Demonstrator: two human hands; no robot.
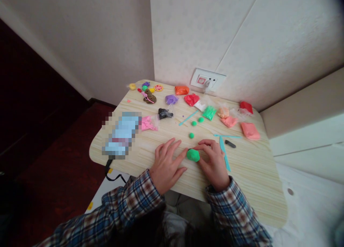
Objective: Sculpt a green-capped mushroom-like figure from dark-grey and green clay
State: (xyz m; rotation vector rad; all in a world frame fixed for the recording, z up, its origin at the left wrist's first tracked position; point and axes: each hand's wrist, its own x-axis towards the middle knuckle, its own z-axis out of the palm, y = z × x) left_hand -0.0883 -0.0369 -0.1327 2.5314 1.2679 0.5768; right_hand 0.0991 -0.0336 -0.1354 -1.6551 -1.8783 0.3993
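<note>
A green lump of clay [193,155] lies on the light wooden table [249,175] between my two hands. My left hand [168,164] rests flat on the table with fingers spread, its forefinger touching the lump's left side. My right hand [213,161] curls over the lump's right side, fingertips pressed against its top. Three small green balls [191,135] sit just beyond the lump.
Bags of coloured clay lie across the far half: pink [148,123], black [164,113], purple [171,99], red [191,99], orange [181,90], green [209,112], salmon [250,131]. Teal modelling tools [224,152] lie at the right. A blurred blue item [122,134] sits left. A wall socket [207,79] is behind.
</note>
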